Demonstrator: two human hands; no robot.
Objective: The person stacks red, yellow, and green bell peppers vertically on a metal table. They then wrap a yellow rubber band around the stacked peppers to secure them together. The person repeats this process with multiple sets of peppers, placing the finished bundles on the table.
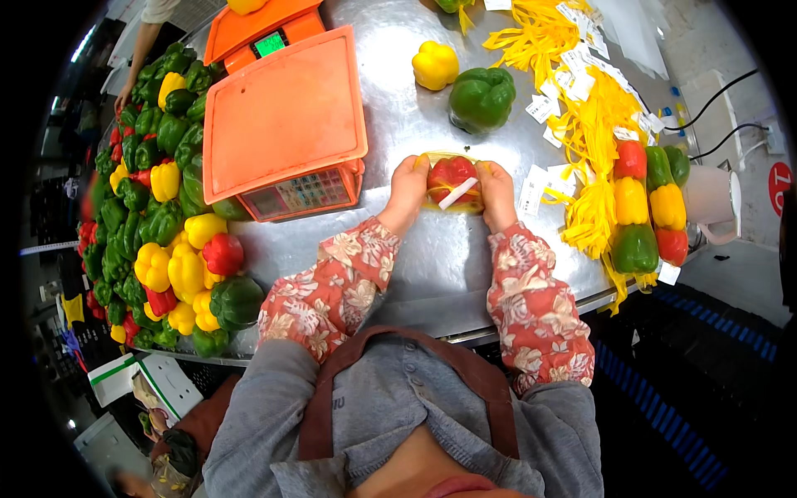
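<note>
A red bell pepper (pixel 452 171) sits between my hands at the steel table's middle, with yellow netting (pixel 433 196) around it and a white tag (pixel 457 193) across its front. My left hand (pixel 407 192) is closed on the netting's left side, and my right hand (pixel 498 196) grips its right side. Both thumbs pull the netting taut; the fingers underneath are partly hidden. Just beyond them are a green bell pepper (pixel 481 100) and a yellow bell pepper (pixel 435 65).
Left of my hands stands an orange scale (pixel 286 116), with a second scale (pixel 232 41) behind it. Mixed peppers (pixel 184 270) are heaped farther left, near another person's arm (pixel 144 54). At right lie yellow nets (pixel 594 158) with tags, packed pepper stacks (pixel 628 202) and a pale jug (pixel 706 199).
</note>
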